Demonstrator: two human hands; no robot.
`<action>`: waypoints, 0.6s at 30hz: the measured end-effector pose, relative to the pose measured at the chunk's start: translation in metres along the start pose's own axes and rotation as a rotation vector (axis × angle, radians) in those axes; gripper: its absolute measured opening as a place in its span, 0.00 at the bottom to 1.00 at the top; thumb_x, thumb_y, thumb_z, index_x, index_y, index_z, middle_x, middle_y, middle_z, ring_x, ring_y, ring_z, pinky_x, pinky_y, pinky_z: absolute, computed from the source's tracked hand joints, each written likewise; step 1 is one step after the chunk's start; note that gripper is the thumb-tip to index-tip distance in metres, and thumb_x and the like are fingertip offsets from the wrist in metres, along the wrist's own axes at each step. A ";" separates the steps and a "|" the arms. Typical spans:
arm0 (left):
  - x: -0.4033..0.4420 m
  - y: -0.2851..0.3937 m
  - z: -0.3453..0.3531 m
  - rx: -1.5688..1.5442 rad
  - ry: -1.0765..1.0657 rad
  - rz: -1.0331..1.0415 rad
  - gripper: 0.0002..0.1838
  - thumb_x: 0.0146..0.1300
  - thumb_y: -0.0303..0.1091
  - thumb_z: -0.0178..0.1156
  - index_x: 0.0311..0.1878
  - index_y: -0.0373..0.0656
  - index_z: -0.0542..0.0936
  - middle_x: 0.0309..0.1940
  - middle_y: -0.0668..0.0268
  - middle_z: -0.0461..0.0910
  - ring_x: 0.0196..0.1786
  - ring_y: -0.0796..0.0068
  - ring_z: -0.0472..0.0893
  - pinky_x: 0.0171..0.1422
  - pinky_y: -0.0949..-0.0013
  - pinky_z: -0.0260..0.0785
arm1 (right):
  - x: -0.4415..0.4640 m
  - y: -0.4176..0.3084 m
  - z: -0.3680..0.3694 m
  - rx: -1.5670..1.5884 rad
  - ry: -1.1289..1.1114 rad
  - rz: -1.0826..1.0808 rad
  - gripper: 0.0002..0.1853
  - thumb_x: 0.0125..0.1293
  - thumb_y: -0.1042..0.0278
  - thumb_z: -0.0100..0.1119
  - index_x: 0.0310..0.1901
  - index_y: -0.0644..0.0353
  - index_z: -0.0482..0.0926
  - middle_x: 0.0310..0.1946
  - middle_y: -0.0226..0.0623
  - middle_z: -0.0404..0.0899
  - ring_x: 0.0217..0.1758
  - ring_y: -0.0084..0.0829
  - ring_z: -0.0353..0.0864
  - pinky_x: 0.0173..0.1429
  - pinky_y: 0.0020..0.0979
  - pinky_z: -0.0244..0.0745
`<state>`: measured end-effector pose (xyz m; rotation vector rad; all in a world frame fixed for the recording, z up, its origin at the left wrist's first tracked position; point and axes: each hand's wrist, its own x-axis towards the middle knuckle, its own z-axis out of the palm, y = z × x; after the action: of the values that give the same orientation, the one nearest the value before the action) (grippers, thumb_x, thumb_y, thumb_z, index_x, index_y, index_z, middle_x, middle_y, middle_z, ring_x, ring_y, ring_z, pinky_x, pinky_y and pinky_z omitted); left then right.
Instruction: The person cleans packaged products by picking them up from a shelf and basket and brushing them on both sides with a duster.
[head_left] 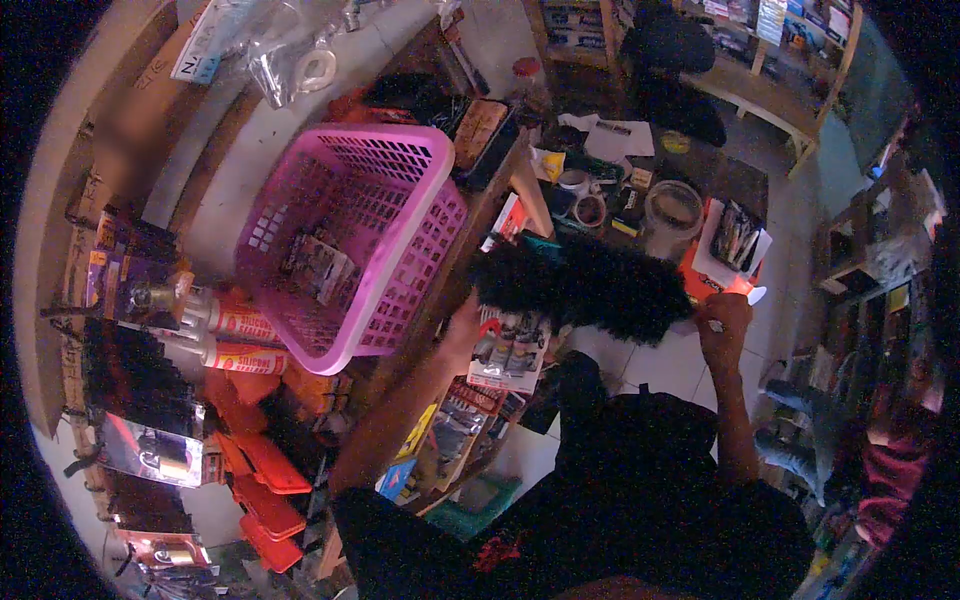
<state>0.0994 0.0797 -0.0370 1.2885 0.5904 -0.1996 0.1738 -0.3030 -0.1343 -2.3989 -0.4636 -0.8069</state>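
A fluffy black duster (590, 285) stretches across the middle of the head view. My right hand (722, 328) is closed in a fist at its right end; the handle is hidden inside the fingers. At the other end, my left hand (462, 330) grips the edge of a blister pack (510, 352) with a white card and several small items under clear plastic. The duster's left end hangs just above the pack, and I cannot tell whether they touch. Left of my left hand stands a pink plastic basket (400, 260) with a few packaged items (322, 268) lying in it.
Silicone sealant tubes (245, 358) and orange-red tools (268, 490) are at the left. Beyond the duster, a dark table holds a clear round tub (673, 210), small cups and papers (618, 140). Stocked shelves (870, 300) line the right side.
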 end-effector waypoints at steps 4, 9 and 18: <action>-0.013 0.026 0.017 -0.083 0.008 -0.160 0.32 0.63 0.63 0.44 0.57 0.45 0.72 0.47 0.64 0.78 0.45 0.66 0.79 0.51 0.58 0.72 | 0.001 0.011 -0.005 0.138 0.098 -0.020 0.13 0.38 0.82 0.64 0.25 0.54 0.73 0.30 0.33 0.77 0.38 0.36 0.74 0.45 0.37 0.64; -0.001 0.012 0.004 -0.126 -0.156 -0.188 0.33 0.63 0.64 0.43 0.56 0.45 0.72 0.45 0.61 0.79 0.42 0.65 0.80 0.49 0.58 0.73 | 0.007 -0.009 -0.005 0.148 0.041 -0.055 0.09 0.44 0.76 0.65 0.26 0.56 0.74 0.28 0.34 0.77 0.33 0.35 0.74 0.39 0.35 0.66; -0.001 0.015 0.011 -0.309 -0.175 -0.304 0.34 0.60 0.67 0.43 0.53 0.48 0.75 0.40 0.62 0.80 0.36 0.67 0.79 0.40 0.60 0.74 | -0.007 -0.017 -0.017 1.092 -0.420 0.650 0.07 0.55 0.70 0.62 0.27 0.60 0.72 0.22 0.28 0.70 0.24 0.23 0.68 0.28 0.26 0.65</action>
<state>0.1089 0.0733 -0.0220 0.8692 0.6372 -0.4495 0.1532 -0.3008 -0.1206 -1.4766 -0.1610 0.2422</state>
